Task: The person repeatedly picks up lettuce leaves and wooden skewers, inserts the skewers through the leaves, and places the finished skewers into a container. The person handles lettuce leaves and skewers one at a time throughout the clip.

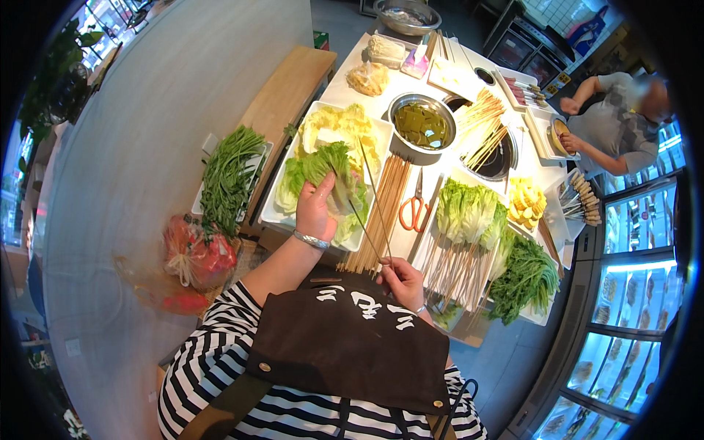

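My left hand (316,212) grips a bunch of green lettuce leaves (324,165) above a white tray (273,206) of lettuce and yellowish cabbage leaves (346,118). Two thin skewers (375,203) are pinched at their lower ends by my right hand (404,280). One skewer's upper end reaches the held lettuce; the other slants up past it, over the tray's edge. Beneath them lies a row of bare bamboo skewers (385,214). To the right are orange-handled scissors (413,212) and a tray of skewered lettuce (465,220).
A steel bowl of dark green pieces (422,124) stands beyond the skewers. Leafy greens lie at left (231,176) and right (525,275). Corn pieces (526,202) fill a tray. Across the table a person (616,121) holds a bowl (560,136). Lit glass-door refrigerators (632,291) line the right.
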Action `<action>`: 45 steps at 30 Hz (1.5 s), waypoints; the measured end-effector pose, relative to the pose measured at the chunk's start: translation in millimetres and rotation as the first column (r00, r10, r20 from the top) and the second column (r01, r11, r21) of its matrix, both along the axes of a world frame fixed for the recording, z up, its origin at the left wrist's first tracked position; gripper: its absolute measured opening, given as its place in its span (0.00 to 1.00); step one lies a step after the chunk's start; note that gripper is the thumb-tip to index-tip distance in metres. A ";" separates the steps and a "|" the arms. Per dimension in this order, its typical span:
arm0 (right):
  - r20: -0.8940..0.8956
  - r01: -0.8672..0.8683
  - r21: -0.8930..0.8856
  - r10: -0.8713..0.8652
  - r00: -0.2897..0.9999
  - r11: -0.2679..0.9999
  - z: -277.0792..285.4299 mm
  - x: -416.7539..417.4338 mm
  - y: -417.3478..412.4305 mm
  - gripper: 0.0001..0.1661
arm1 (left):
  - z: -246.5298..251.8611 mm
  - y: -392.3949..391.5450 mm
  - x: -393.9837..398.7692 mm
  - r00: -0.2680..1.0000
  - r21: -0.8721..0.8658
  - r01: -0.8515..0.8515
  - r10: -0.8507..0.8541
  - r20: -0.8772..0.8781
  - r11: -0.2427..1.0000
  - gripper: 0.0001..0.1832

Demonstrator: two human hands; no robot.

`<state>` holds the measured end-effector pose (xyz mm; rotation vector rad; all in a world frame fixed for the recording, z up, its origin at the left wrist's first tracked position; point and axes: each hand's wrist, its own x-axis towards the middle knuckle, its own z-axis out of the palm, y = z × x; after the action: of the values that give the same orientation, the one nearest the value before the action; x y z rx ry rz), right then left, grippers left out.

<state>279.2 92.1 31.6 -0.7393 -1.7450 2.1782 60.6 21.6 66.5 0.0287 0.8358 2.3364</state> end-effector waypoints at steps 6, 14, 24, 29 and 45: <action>0.062 -0.027 -0.065 0.031 0.998 0.998 10.0 -1.6 1.1 0.10 | -20.6 -0.2 -8.0 0.983 -0.118 -0.128 0.111 -0.143 0.985 0.11; 0.075 -0.049 -0.097 0.056 0.996 0.994 18.8 -7.3 4.0 0.10 | -20.7 6.1 -2.5 0.979 -0.167 -0.142 0.115 -0.166 0.976 0.11; 0.036 0.291 -0.060 -0.289 0.957 0.955 -2.6 22.0 38.0 0.10 | -32.5 16.2 -3.3 0.982 -0.323 0.096 -0.142 -0.123 0.942 0.24; 0.012 0.671 0.094 -0.674 0.738 0.736 -42.4 99.4 106.1 0.11 | -92.5 -26.9 -79.1 0.848 -0.724 -0.275 -0.196 -0.493 0.632 0.20; -0.083 0.424 0.845 -0.704 0.706 0.326 -61.1 101.3 113.0 0.13 | -93.5 -0.3 -4.8 0.172 -0.666 -0.674 -0.808 -0.563 0.320 0.29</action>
<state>380.5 205.1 -29.4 -1.1922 -1.9166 0.6065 55.8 21.2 -27.0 1.2662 2.7283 0.7194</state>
